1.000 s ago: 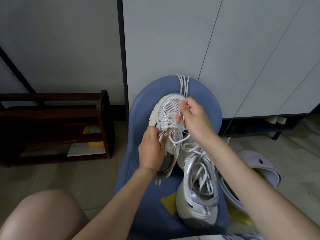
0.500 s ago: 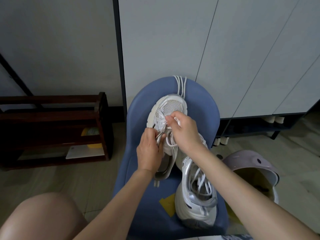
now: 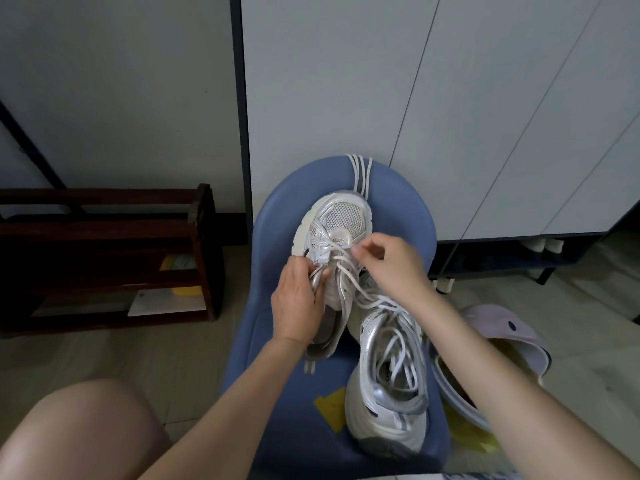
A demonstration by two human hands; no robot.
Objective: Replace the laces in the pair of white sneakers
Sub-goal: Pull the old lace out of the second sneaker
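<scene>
Far sneaker [image 3: 341, 220] — on the blue chair [image 3: 277, 216], toe away, lace [image 3: 349, 282] partly threaded. Right hand [image 3: 388, 261], a second ago raised drawing slack, now sits low, fingertips pinching the lace near the toe eyelets — threading proceeds. Left hand [image 3: 298, 303] still clamps the eyelet edge. Second sneaker [image 3: 388, 403] beside, loosely laced.
</scene>
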